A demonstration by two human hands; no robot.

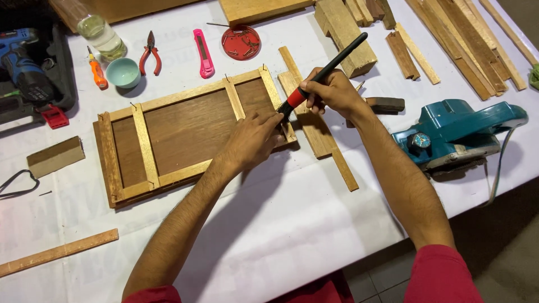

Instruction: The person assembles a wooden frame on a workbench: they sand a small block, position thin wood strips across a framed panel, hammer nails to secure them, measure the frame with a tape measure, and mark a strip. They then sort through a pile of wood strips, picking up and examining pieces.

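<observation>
Right hand (331, 90) is wrapped tight around a slim black tool with a red collar (323, 73), tip angled down at the right end of the frame. Left hand (252, 137) presses flat, fingers spread, gripping nothing, on the dark wooden panel with pale glossy strips (185, 134), centre-left on the white cloth (269, 224).

I see the brown wooden panel (185, 132) lying flat near the middle of the table, slightly skewed, pale strips framing it. The black tool with a red collar (323, 73) slants over its right end (tip hidden behind fingers).
</observation>
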